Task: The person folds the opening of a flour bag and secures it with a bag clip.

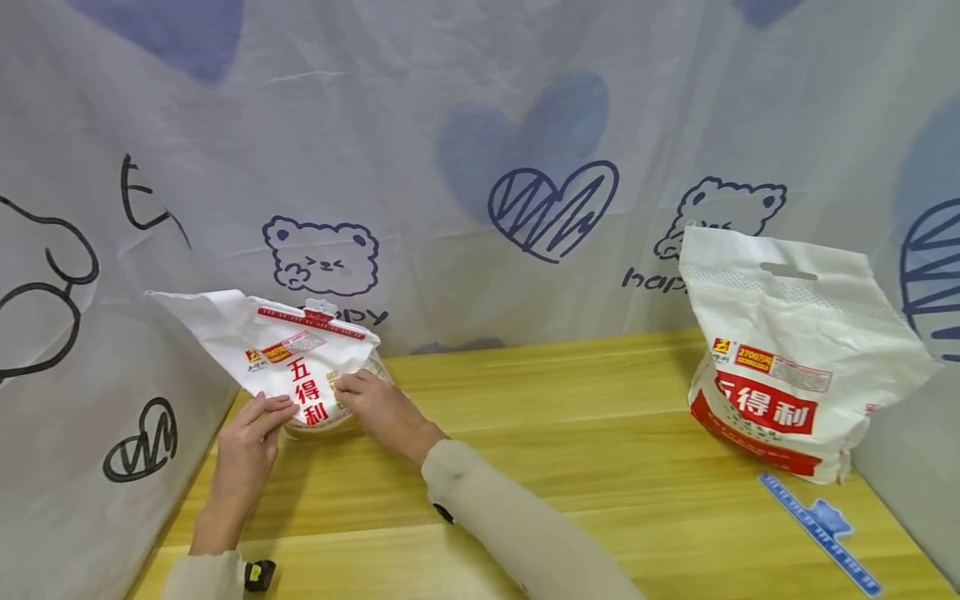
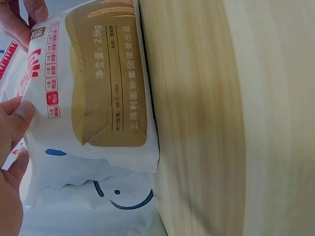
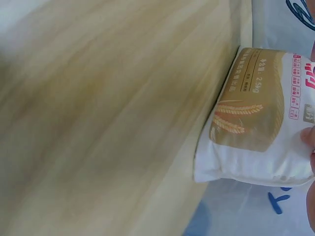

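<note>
A white flour bag [image 1: 311,375] with red characters stands at the left of the table, its top folded under a red bag clip [image 1: 311,323]. Low on its left side, my left hand [image 1: 247,442] pinches the bag's surface between thumb and fingers. My right hand [image 1: 386,408] grips the opposite side with bent fingers. In the left wrist view, both hands hold the bag's front above its brown wheat-printed panel [image 2: 108,73]. The right wrist view shows the same panel [image 3: 246,103], with fingertips [image 3: 307,136] on the white part.
Another flour bag [image 1: 780,367] stands upright at the right, without a clip, its handle slot at the top. A blue bag clip [image 1: 821,533] lies in front of it on the wooden table [image 1: 540,442]. A printed cloth [image 1: 420,150] hangs behind and along the sides.
</note>
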Action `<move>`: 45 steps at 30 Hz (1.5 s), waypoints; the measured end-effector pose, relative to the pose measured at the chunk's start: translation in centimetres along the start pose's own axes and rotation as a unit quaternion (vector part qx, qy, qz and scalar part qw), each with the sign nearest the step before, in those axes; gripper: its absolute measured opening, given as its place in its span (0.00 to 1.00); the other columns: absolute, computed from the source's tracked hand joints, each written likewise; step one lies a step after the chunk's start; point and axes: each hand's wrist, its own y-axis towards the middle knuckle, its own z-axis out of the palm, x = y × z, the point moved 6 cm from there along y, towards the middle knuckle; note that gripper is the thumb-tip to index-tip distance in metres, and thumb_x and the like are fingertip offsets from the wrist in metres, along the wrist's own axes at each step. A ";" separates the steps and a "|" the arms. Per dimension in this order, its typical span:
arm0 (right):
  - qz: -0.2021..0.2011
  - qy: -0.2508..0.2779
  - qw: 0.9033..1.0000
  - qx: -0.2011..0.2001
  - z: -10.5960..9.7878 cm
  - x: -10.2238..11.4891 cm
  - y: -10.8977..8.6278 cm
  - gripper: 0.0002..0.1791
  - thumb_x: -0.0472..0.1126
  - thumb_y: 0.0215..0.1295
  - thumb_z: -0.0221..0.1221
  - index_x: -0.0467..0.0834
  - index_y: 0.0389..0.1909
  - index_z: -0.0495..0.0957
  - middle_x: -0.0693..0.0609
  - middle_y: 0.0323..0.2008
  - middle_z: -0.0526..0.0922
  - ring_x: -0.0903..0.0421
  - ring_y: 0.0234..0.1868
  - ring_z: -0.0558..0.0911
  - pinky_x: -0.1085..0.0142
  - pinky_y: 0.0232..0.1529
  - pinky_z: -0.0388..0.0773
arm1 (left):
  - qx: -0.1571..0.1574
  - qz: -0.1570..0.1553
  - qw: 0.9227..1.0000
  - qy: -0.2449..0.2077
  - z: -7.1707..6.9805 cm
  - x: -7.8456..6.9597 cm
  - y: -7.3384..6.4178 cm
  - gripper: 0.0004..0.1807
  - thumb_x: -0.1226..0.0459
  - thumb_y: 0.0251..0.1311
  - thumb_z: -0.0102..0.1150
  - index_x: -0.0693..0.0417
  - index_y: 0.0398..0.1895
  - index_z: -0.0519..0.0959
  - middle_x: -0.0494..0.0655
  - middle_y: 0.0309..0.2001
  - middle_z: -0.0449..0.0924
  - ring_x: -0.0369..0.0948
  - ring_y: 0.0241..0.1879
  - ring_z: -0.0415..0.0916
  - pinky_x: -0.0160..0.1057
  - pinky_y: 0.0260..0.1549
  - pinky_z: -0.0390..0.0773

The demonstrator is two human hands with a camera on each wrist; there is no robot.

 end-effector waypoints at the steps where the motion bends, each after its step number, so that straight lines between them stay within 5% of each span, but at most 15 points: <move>1: 0.001 0.002 1.000 -0.002 0.1 0.0 -0.1 0.19 0.29 0.68 0.61 0.43 0.58 0.83 0.54 0.61 0.79 0.58 0.63 0.76 0.76 0.70 0.60 | -0.005 0.002 1.000 -0.004 0.0 -0.1 0.0 0.21 0.94 0.44 0.61 0.69 0.36 0.88 0.59 0.39 0.85 0.58 0.44 0.81 0.46 0.67 0.70; 8: 0.003 0.022 1.000 0.004 -0.1 -0.1 -0.6 0.22 0.27 0.66 0.62 0.42 0.60 0.82 0.52 0.64 0.78 0.56 0.66 0.74 0.75 0.73 0.56 | 0.000 -0.008 1.000 0.006 0.2 -0.4 0.1 0.20 0.93 0.47 0.59 0.68 0.36 0.88 0.59 0.39 0.85 0.58 0.45 0.82 0.45 0.67 0.70; 17: 0.005 0.027 0.999 0.044 -0.1 0.0 -1.0 0.26 0.29 0.70 0.61 0.43 0.68 0.75 0.50 0.72 0.72 0.55 0.75 0.66 0.72 0.75 0.49 | 0.018 -0.028 0.998 0.049 0.1 -1.0 0.1 0.21 0.93 0.47 0.58 0.67 0.36 0.88 0.57 0.42 0.84 0.56 0.47 0.80 0.24 0.64 0.66; 20: 0.002 0.024 0.999 0.040 -0.6 0.0 -1.4 0.26 0.31 0.69 0.62 0.43 0.68 0.76 0.50 0.71 0.73 0.55 0.74 0.67 0.71 0.75 0.52 | 0.030 -0.035 0.997 0.060 0.3 -1.5 -0.1 0.22 0.93 0.44 0.58 0.66 0.38 0.87 0.57 0.44 0.83 0.56 0.49 0.80 0.33 0.62 0.72; 24: 0.002 0.049 0.999 0.012 -1.5 -0.4 -2.3 0.23 0.33 0.69 0.62 0.42 0.65 0.78 0.48 0.68 0.76 0.53 0.72 0.71 0.70 0.73 0.58 | 0.037 -0.038 0.997 0.054 0.7 -2.5 -0.5 0.23 0.92 0.43 0.60 0.67 0.41 0.86 0.58 0.47 0.82 0.58 0.51 0.78 0.57 0.63 0.72; 27: 0.007 0.072 0.997 -0.024 -2.2 -1.2 -3.3 0.22 0.33 0.69 0.62 0.42 0.63 0.79 0.47 0.66 0.78 0.52 0.69 0.74 0.68 0.71 0.63 | 0.041 -0.047 0.997 0.037 1.2 -3.4 -0.4 0.21 0.89 0.47 0.63 0.67 0.44 0.86 0.59 0.48 0.82 0.59 0.53 0.77 0.64 0.66 0.66; 37: 0.037 0.081 0.992 -0.088 -5.2 -4.1 -7.2 0.21 0.38 0.67 0.66 0.40 0.60 0.81 0.45 0.60 0.81 0.50 0.63 0.78 0.62 0.64 0.75 | 0.037 -0.050 0.998 -0.001 3.2 -6.8 1.3 0.24 0.85 0.49 0.68 0.64 0.51 0.85 0.59 0.52 0.83 0.58 0.53 0.78 0.55 0.56 0.75; 45: 0.048 0.074 0.986 -0.142 -9.1 -6.2 -11.2 0.23 0.37 0.64 0.70 0.40 0.60 0.80 0.46 0.58 0.83 0.49 0.60 0.80 0.58 0.62 0.77 | 0.035 -0.014 0.998 -0.059 5.4 -10.0 2.8 0.23 0.85 0.51 0.66 0.64 0.52 0.84 0.58 0.53 0.83 0.55 0.53 0.79 0.46 0.56 0.77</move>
